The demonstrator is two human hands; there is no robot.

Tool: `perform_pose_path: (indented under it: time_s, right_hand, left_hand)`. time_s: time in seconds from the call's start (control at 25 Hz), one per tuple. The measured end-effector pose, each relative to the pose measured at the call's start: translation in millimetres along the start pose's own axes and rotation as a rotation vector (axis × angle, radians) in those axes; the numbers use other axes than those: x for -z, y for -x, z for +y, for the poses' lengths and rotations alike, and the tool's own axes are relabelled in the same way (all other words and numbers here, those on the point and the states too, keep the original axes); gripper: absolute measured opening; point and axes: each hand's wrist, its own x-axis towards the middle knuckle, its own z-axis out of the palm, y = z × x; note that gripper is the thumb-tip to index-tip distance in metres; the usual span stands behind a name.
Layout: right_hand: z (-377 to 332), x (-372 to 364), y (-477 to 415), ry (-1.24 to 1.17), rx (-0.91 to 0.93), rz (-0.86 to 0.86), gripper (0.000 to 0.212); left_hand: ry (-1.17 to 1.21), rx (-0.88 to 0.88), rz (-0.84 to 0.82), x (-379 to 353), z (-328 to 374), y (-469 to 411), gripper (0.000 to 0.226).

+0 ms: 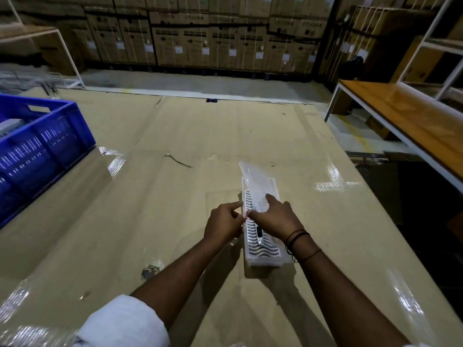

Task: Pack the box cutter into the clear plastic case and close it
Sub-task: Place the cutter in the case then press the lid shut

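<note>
A clear plastic case lies on the cardboard-covered table, long side running away from me. A white ribbed insert fills it, and the box cutter lies along its middle, dark slider showing; its far end is hidden under my right hand. The clear lid stands tilted up over the far end. My left hand pinches the case's left edge. My right hand rests on top of the case, fingers pressing on the lid's lower part.
A blue plastic crate stands at the left edge of the table. A wooden bench with a white frame is off to the right. Stacked cardboard cartons line the back wall. A thin scrap lies mid-table.
</note>
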Motion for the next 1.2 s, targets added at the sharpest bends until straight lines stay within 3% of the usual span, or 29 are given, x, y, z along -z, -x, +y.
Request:
perform_pose_path:
  time_s: [0.2, 0.56, 1.04, 1.2]
  right_hand:
    - [2.6, -16.0, 9.2, 0.252, -0.034, 0.036, 0.109]
    - [15.2, -43.0, 3.8, 0.374, -0.011, 0.198, 0.095]
    - [38.0, -48.4, -1.7, 0.337, 0.138, 0.298, 0.079]
    - [40.9, -48.4, -6.7, 0.272, 0.126, 0.299, 0.072]
  left_hand:
    - [0.027, 0.043, -0.013, 1.2, -1.5, -1.3, 0.052]
    - [0.117, 0.079, -0.061, 6.0, -0.9, -2.8, 0.045]
    - [0.143, 0.156, -0.055, -6.0, 1.1, 0.4, 0.047]
    - [-0.017, 0.130, -0.005, -20.7, 9.4, 11.2, 0.039]
